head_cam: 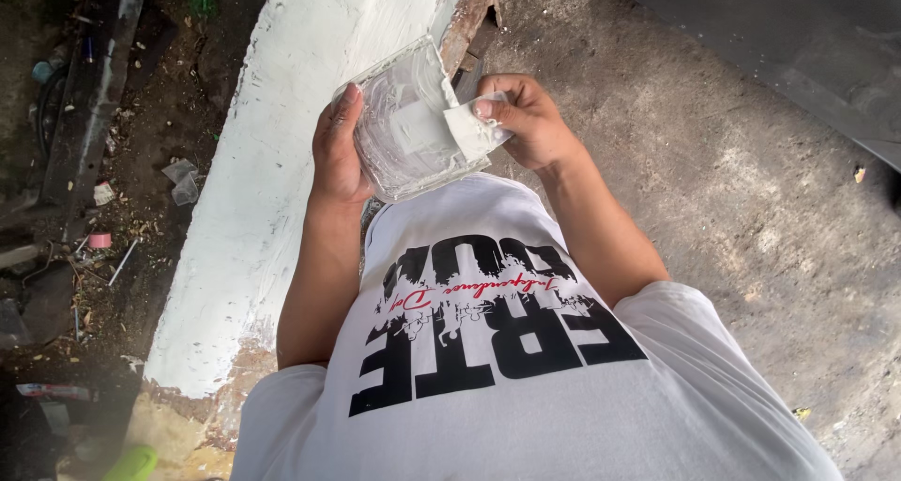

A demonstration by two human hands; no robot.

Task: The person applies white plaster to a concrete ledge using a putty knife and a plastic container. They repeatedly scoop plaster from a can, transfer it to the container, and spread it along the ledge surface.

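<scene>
clear plastic container between hands | left hand grips its side | right hand pinches white scrap

Rough grey concrete floor, a white-plastered low wall on it, litter beside.

Both forearms are bare and extend forward from the torso, converging slightly toward the hands. The left hand is raised with the wrist nearly straight; the palm faces inward, the fingers are extended upward and close together, and the thumb side faces the camera. The right hand is level with the left, wrist slightly flexed, fingers curled inward in a pinch, thumb pressed toward the fingertips. The hands are near each other but apart.
</scene>
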